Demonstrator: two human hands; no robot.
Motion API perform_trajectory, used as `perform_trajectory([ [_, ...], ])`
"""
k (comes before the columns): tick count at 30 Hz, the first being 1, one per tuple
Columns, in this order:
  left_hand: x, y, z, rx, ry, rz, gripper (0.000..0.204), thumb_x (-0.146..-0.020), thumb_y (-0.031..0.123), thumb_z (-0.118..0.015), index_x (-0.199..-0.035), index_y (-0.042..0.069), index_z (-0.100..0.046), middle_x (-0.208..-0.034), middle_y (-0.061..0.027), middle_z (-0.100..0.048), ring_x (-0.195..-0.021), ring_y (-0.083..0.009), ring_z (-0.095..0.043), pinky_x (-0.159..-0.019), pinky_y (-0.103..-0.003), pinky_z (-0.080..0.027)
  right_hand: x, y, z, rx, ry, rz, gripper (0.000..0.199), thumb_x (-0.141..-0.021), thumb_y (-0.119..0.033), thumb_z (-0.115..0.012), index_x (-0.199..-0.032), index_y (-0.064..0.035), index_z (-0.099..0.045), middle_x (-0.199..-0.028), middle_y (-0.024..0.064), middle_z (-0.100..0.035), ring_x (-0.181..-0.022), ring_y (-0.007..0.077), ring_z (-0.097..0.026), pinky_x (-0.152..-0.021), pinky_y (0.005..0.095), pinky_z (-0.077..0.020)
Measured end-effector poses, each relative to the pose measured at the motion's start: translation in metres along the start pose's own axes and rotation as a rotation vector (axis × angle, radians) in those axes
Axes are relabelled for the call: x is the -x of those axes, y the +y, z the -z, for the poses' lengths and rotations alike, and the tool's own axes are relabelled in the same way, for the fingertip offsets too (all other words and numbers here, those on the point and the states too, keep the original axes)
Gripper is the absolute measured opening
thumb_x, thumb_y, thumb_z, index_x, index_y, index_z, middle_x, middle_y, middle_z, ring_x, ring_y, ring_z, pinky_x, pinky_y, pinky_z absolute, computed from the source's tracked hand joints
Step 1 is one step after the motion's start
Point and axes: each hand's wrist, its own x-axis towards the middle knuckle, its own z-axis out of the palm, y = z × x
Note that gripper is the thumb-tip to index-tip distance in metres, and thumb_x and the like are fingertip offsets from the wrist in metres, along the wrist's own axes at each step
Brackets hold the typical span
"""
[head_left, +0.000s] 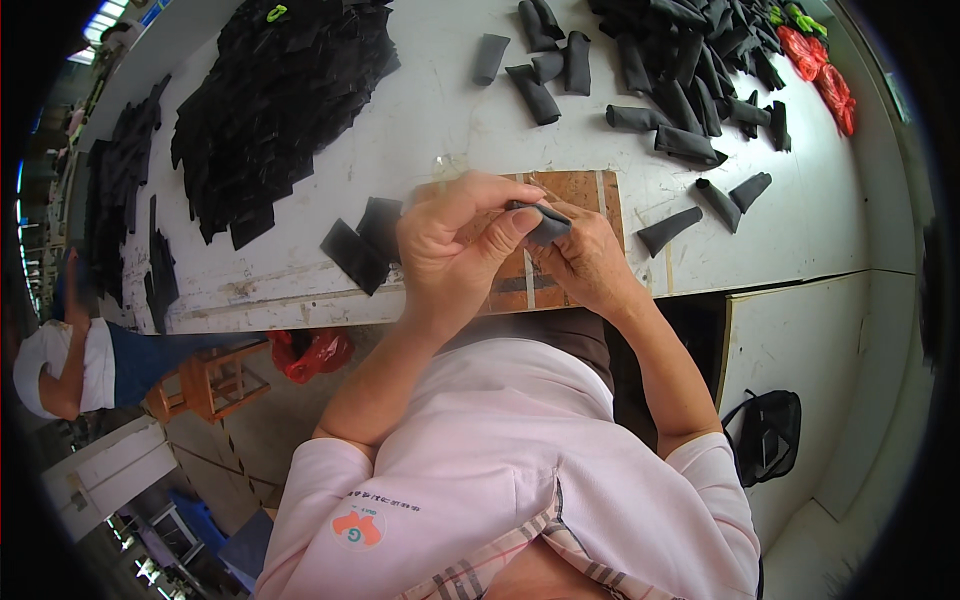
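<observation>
Over the near edge of the white table, both my hands meet on one dark grey fabric piece (pixel 547 230), which is folded into a small tube. My left hand (pixel 448 250) pinches its left end between thumb and fingers. My right hand (pixel 592 265) grips the other side, its fingers partly hidden behind the piece. Beneath them lies a brown board (pixel 582 187) with pale stripes. Flat black fabric pieces (pixel 355 257) lie beside my left hand, one overlapping another. To the right of my right hand rest a few rolled grey pieces (pixel 670 230).
A broad heap of flat black pieces (pixel 285 110) covers the table's left part. Rolled pieces (pixel 690 85) are piled at the far right, near red plastic bags (pixel 830 90). Another person (pixel 95 365) is at the far left, by a wooden stool (pixel 215 385). A black bag (pixel 770 435) is at lower right.
</observation>
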Motion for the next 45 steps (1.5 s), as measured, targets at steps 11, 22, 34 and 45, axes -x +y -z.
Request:
perform_trajectory([
  [11, 0.01, -0.007, 0.017, 0.425, 0.197, 0.067, 0.015, -0.083, 0.011, -0.055, -0.086, -0.002, -0.061, -0.085, -0.0123, -0.063, -0.08, -0.0153, -0.057, -0.079, -0.027, -0.041, -0.003, 0.0, -0.016, 0.028, 0.049, 0.073, 0.019, -0.077, -0.019, -0.059, -0.067, -0.0047, -0.051, -0.061, 0.0081, -0.052, -0.06, 0.0271, -0.053, -0.051, 0.0368, -0.0416],
  [22, 0.004, -0.005, 0.025, 0.166, 0.167, 0.106, 0.013, -0.082, 0.011, -0.056, -0.084, -0.001, -0.062, -0.082, -0.0126, -0.063, -0.076, -0.016, -0.058, -0.079, -0.027, -0.042, -0.001, -0.003, -0.01, 0.017, 0.022, 0.035, 0.013, -0.078, -0.017, -0.058, -0.071, -0.006, -0.056, -0.06, 0.0092, -0.054, -0.057, 0.0285, -0.053, -0.05, 0.0362, -0.0421],
  [34, 0.046, -0.08, 0.104, -0.934, 0.504, 0.394, 0.039, -0.073, 0.022, -0.064, -0.098, -0.006, -0.053, -0.089, -0.0164, -0.059, -0.081, -0.0255, -0.057, -0.075, -0.033, -0.043, -0.044, 0.018, 0.049, -0.604, 0.428, -0.376, 0.05, -0.088, -0.045, -0.041, -0.094, 0.0029, -0.056, -0.064, 0.0016, -0.053, -0.06, 0.0078, -0.049, -0.057, 0.0211, -0.0413],
  [45, 0.064, -0.101, 0.111, -1.012, 0.229, 0.291, 0.013, -0.07, 0.009, -0.062, -0.077, 0.001, -0.055, -0.077, -0.0156, -0.054, -0.076, -0.0329, -0.052, -0.067, -0.038, -0.042, 0.039, -0.017, -0.054, -0.528, -0.278, -0.576, 0.036, -0.087, -0.03, -0.05, -0.083, 0.0053, -0.057, -0.061, 0.005, -0.053, -0.058, 0.0117, -0.051, -0.056, 0.0253, -0.0439],
])
